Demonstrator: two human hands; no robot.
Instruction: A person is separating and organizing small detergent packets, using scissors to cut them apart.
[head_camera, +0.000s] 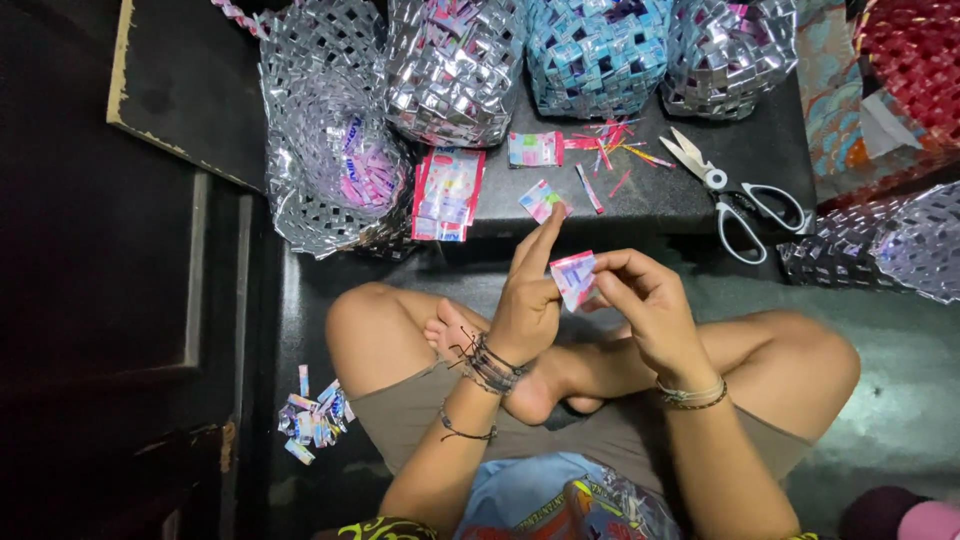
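I sit cross-legged on a dark floor. My left hand and my right hand meet above my legs, both pinching a small folded pink-and-white wrapper piece. My left index finger points up beside it. Just beyond my hands, on a low black board, lie another small folded piece, a flat pink wrapper, a cut wrapper and thin coloured trimmings.
White-handled scissors lie on the board at right. Several woven foil baskets stand behind: silver, silver, blue, silver, red. A pile of folded pieces lies by my left knee.
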